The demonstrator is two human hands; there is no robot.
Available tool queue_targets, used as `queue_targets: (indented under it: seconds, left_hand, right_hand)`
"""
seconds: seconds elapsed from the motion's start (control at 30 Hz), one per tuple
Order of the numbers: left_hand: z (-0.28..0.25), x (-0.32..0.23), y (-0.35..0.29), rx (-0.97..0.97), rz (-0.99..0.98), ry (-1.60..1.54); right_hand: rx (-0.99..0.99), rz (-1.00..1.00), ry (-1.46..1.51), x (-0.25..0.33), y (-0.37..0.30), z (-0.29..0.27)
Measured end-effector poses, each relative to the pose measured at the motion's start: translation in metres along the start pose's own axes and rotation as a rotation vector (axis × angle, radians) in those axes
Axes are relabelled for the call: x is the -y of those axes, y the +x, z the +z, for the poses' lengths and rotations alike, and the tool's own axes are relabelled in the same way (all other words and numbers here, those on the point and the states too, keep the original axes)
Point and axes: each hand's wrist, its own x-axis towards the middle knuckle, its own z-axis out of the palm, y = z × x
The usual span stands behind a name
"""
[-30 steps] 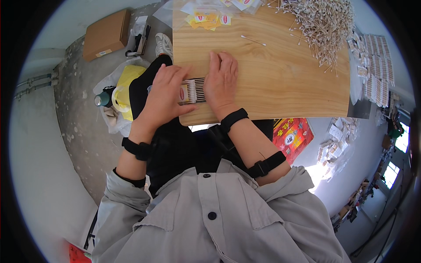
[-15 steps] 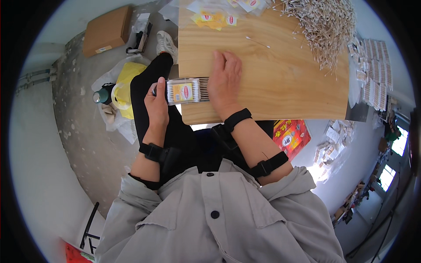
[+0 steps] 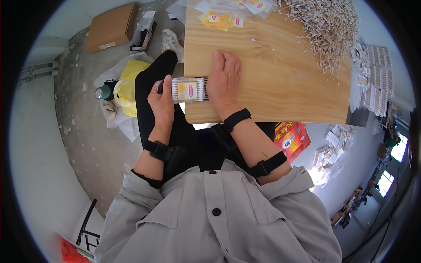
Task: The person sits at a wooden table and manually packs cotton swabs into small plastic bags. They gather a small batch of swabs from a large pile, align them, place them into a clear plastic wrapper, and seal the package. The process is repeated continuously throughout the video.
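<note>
A clear pack of cotton swabs [image 3: 190, 90] with a yellow and red label juts past the table's left edge. My left hand [image 3: 162, 103] grips the outer end of the pack, thumb on top, beside a small dark piece [image 3: 160, 87]. My right hand [image 3: 224, 83] lies palm down at the pack's inner end, fingers stretched forward over the tabletop. A narrow strip of dark, comb-like slats [image 3: 205, 83] shows between the pack and that hand; the rest is hidden under the palm. One loose cotton swab [image 3: 263, 44] lies farther off on the wood.
A large heap of loose swabs [image 3: 331, 30] covers the table's [image 3: 280, 87] far right corner. Yellow labels and clear bags [image 3: 221, 19] lie at its far left. Stacked swab packs [image 3: 378, 74] stand beyond the right edge. On the floor are a cardboard box [image 3: 112, 27] and a yellow bag [image 3: 128, 83].
The pack and my right hand have come closer together, so fewer dark slats show between them. My left hand still holds the pack. The whole view has shifted slightly.
</note>
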Motion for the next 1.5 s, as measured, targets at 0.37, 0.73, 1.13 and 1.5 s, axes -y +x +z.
queue_targets:
  seconds: [0.37,0.73,1.13,1.5]
  left_hand:
    - [-0.003,-0.009,-0.002,0.003,0.003,0.055]
    - [-0.003,-0.01,-0.004,0.017,-0.007,0.048]
    - [0.003,-0.013,-0.007,0.007,0.05,0.087]
    - [-0.003,-0.008,-0.003,0.083,-0.198,-0.269]
  right_hand:
    - [-0.167,0.635,1.184,-0.003,-0.039,-0.03]
    - [-0.003,0.525,1.162,0.014,-0.039,-0.019]
    - [0.036,0.526,1.114,0.048,-0.042,-0.015]
    - [-0.011,0.498,1.346,0.032,-0.034,0.002]
